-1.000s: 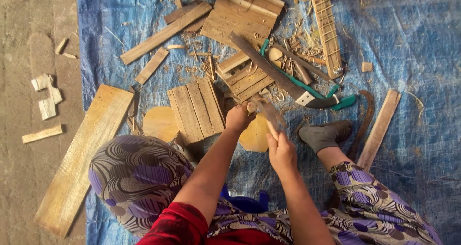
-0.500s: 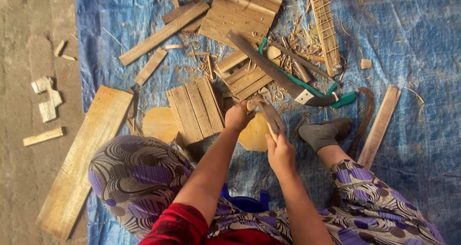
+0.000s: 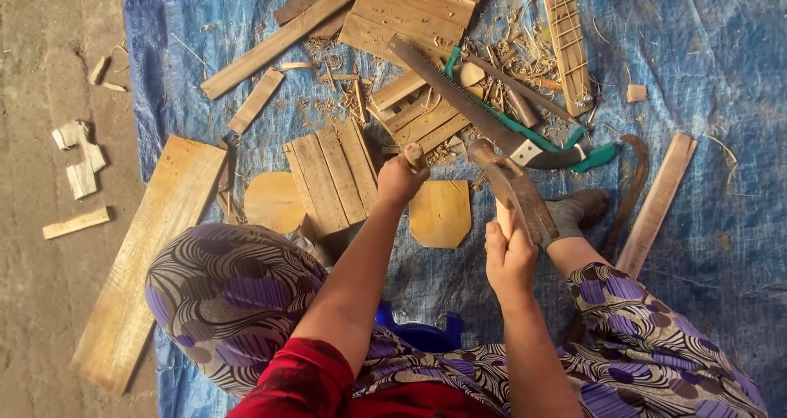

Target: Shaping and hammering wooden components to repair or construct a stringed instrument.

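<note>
- Right now the left hand (image 3: 399,180) is closed around a short wooden stick (image 3: 414,154), held upright above the blue tarp (image 3: 705,49).
- To its right, the right hand (image 3: 508,258) grips the handle of a hatchet (image 3: 515,190), blade raised.
- Between the hands lies an octagonal wooden piece (image 3: 440,213).
- Farther off rests a hand saw (image 3: 492,115).
- Left of the stick sits a slatted panel (image 3: 332,172).
</note>
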